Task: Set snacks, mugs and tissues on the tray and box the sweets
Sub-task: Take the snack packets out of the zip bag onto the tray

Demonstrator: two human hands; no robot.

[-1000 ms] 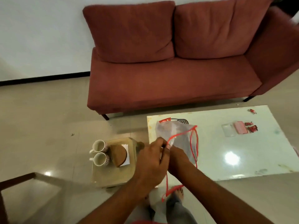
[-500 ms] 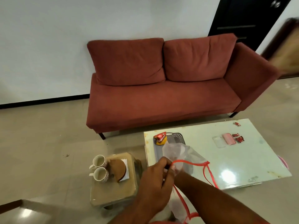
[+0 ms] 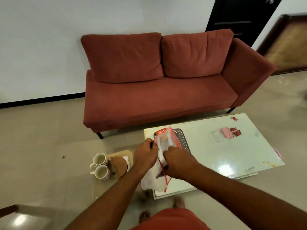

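Glass counter (image 3: 216, 156) edge: left hand (image 3: 145, 156) and right hand (image 3: 178, 161) both pinch the limp plastic bag (image 3: 163, 145) above the tray (image 3: 180, 138); thin film could slip, spilling snacks floorward.

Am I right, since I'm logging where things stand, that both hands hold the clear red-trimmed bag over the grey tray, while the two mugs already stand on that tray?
Not quite. The head view shows the two mugs on the small side table, left of the glass table, not on the grey tray. The rest holds: the left hand and right hand hold the bag over the tray.
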